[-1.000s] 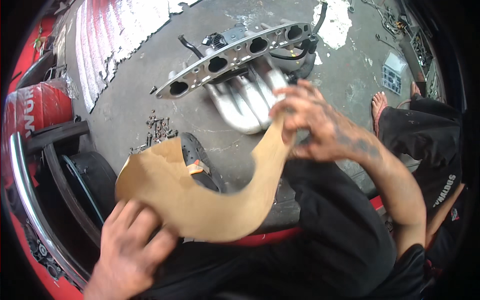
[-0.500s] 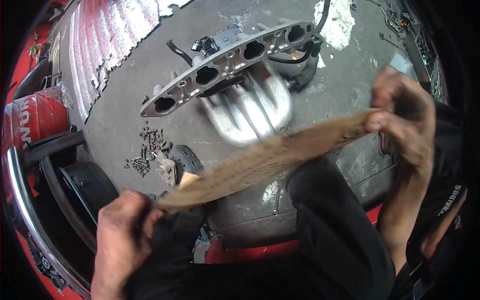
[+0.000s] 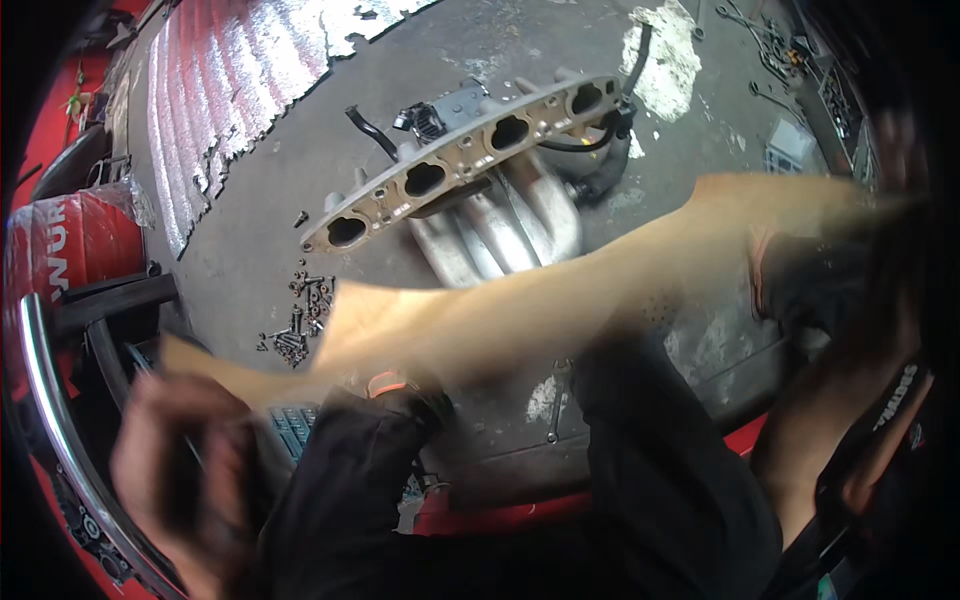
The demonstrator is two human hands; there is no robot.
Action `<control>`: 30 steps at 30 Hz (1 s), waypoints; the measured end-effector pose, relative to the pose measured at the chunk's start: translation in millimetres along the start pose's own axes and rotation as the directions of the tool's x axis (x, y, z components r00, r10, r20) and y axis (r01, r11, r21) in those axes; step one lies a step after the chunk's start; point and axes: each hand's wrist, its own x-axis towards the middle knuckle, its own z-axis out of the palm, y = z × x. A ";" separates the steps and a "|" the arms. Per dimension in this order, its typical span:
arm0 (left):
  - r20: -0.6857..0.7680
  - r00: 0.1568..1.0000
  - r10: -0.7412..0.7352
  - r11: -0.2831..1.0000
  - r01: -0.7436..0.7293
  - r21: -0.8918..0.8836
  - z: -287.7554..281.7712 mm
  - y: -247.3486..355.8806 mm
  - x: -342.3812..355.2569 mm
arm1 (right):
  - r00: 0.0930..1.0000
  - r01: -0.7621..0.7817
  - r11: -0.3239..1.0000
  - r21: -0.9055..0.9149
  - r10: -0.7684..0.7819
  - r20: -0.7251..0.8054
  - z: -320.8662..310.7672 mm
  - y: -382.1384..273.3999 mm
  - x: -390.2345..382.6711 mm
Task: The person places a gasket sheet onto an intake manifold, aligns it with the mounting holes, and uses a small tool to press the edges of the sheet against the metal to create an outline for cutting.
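- Head view: your left hand [image 3: 172,428] has fingers clamped on the cardboard [image 3: 520,315]; your right hand [image 3: 895,150] blurs, state unclear.
- Likely light, bendy, easily creased; hold both ends.

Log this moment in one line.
left hand: at left end of brown sheet | right hand: at right end | both hands blurred | metal manifold: on floor beyond

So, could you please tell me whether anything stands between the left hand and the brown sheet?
Nothing visible does: the left hand is right at the left end of the brown sheet, with no other thing seen between them, though motion blur hides the exact contact.
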 end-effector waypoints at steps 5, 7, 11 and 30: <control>-0.253 0.967 -0.025 1.000 0.025 0.000 51.9 -89.2 96.0 | 0.968 -0.218 0.916 -0.337 0.247 0.044 47.9 79.6 68.9; -0.187 0.981 -0.052 0.996 0.038 -0.079 66.7 -122.7 114.3 | 0.934 -0.316 0.856 -0.409 0.356 0.022 67.5 121.9 69.3; -0.147 0.967 -0.208 0.967 0.180 -0.180 68.8 -168.8 132.6 | 0.825 -0.564 0.815 -0.131 0.549 -0.132 135.1 178.9 1.0; 0.371 0.799 0.473 0.564 -0.598 0.569 257.5 -22.2 128.1 | 0.422 0.014 0.236 0.972 0.879 -0.220 229.1 136.7 -50.0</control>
